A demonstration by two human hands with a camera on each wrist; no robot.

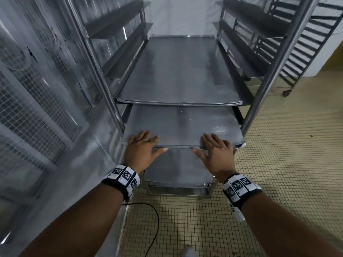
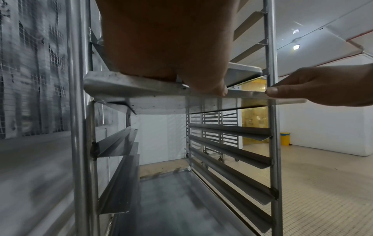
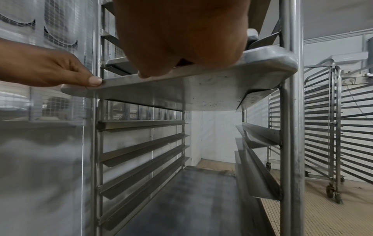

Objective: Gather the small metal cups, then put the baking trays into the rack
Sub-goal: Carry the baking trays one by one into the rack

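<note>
tray (image 1: 181, 125) sticks partway out of rack (image 1: 265, 89) | left hand (image 1: 143, 149) and right hand (image 1: 216, 153): fingers spread flat on its front edge | thumbs against rim, apparently pressing
</note>
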